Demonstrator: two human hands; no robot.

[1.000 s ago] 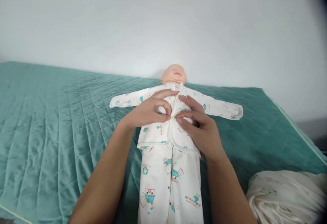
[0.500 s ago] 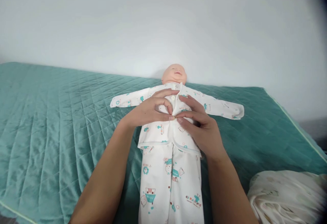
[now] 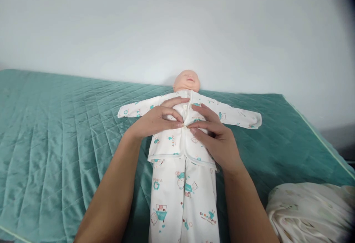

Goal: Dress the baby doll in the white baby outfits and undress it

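Note:
A baby doll [image 3: 186,81] lies on its back on a teal quilted bed cover [image 3: 55,136], arms spread. It wears a white printed shirt [image 3: 172,143] and matching trousers [image 3: 183,202]. My left hand [image 3: 155,120] pinches the left edge of the shirt front at mid-chest. My right hand [image 3: 213,136] pinches the right edge at the same spot, fingertips meeting over a small button [image 3: 185,126]. A second button [image 3: 184,106] sits higher, near the collar.
A crumpled cream cloth [image 3: 310,209] lies at the lower right on the bed. A plain white wall [image 3: 177,25] runs behind the doll's head. The bed's right edge [image 3: 318,136] slants down toward the lower right.
My fingertips have closed tighter over the mid-chest button, which shows less than a second ago. The view shifted slightly; the doll lies where it was.

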